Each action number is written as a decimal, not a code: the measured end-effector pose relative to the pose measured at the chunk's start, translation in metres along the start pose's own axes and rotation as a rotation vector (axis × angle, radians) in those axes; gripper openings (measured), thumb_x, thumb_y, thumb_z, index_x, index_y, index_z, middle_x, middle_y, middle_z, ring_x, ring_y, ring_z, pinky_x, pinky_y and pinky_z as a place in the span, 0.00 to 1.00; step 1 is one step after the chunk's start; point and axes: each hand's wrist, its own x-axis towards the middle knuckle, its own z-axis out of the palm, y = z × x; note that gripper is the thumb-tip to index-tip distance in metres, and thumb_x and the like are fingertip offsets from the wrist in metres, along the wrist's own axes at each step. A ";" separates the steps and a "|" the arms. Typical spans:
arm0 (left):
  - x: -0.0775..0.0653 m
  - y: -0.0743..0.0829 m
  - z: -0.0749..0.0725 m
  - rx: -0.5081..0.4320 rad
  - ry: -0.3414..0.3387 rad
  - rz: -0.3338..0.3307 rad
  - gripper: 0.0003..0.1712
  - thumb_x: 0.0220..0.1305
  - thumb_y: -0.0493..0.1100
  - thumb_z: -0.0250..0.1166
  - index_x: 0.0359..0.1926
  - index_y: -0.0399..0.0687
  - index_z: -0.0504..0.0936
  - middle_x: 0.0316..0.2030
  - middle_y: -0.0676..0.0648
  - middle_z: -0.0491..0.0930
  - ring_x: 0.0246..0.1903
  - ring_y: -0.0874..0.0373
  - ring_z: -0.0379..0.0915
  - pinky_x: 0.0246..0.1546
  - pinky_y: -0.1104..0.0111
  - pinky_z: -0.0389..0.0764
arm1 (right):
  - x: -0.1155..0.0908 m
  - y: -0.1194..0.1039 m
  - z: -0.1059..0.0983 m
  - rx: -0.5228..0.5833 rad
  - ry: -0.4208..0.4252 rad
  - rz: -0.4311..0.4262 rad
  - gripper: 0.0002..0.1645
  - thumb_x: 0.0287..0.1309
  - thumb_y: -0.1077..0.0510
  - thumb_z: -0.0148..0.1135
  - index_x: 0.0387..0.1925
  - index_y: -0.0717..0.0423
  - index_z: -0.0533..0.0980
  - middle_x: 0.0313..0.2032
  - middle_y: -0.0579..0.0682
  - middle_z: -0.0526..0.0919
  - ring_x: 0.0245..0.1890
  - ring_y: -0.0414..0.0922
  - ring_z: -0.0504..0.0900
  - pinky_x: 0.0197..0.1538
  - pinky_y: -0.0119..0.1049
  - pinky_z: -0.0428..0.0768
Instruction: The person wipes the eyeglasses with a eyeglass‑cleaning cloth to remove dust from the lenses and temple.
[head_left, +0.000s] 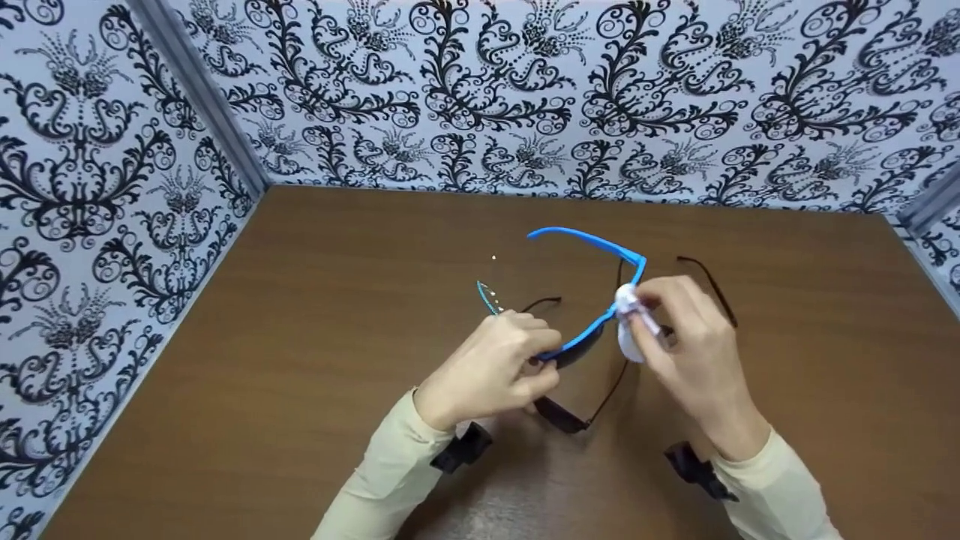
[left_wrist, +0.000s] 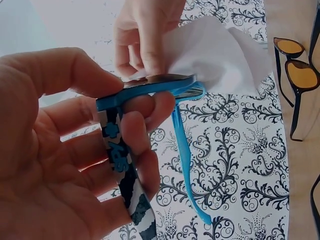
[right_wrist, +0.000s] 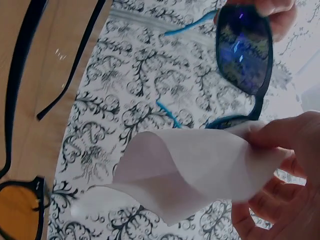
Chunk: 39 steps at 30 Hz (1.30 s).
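Observation:
My left hand (head_left: 499,367) grips one end of a pair of blue sunglasses (head_left: 589,238), held up above the table. In the left wrist view, the thumb and fingers pinch the blue frame (left_wrist: 142,89) beside its hinge, and a black-and-white patterned temple (left_wrist: 120,155) runs down across the fingers. A white cloth (right_wrist: 195,160) is pinched in my right hand (head_left: 694,345), at the other lens, which the cloth partly covers. The near lens (right_wrist: 242,50), dark with a bluish reflection, shows bare in the right wrist view.
On the brown table (head_left: 337,300), under the hands, lie dark-framed glasses with a dark lens (head_left: 562,416). A thin dark temple (head_left: 709,281) lies right of the hands. Amber-lensed glasses (left_wrist: 302,77) show in the left wrist view. Patterned walls (head_left: 525,97) border the table's back and left.

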 end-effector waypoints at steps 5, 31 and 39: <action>0.001 -0.003 0.004 -0.010 0.044 0.009 0.13 0.46 0.29 0.59 0.18 0.46 0.64 0.17 0.55 0.59 0.20 0.61 0.59 0.26 0.68 0.65 | -0.002 -0.003 0.001 -0.002 -0.040 -0.040 0.16 0.45 0.75 0.68 0.38 0.62 0.77 0.36 0.54 0.79 0.33 0.49 0.76 0.39 0.33 0.71; 0.001 -0.009 0.008 -0.044 0.033 0.014 0.12 0.48 0.30 0.59 0.18 0.45 0.66 0.17 0.52 0.62 0.20 0.62 0.58 0.27 0.72 0.63 | -0.004 0.016 -0.004 -0.060 -0.060 0.027 0.14 0.49 0.75 0.65 0.39 0.62 0.78 0.39 0.54 0.79 0.38 0.46 0.78 0.47 0.25 0.73; -0.007 -0.010 0.003 -0.060 0.047 -0.017 0.10 0.48 0.29 0.59 0.20 0.44 0.68 0.18 0.50 0.65 0.20 0.61 0.60 0.25 0.74 0.62 | -0.009 0.017 0.007 -0.043 -0.090 -0.104 0.15 0.46 0.72 0.66 0.39 0.60 0.79 0.39 0.54 0.80 0.34 0.51 0.79 0.39 0.40 0.74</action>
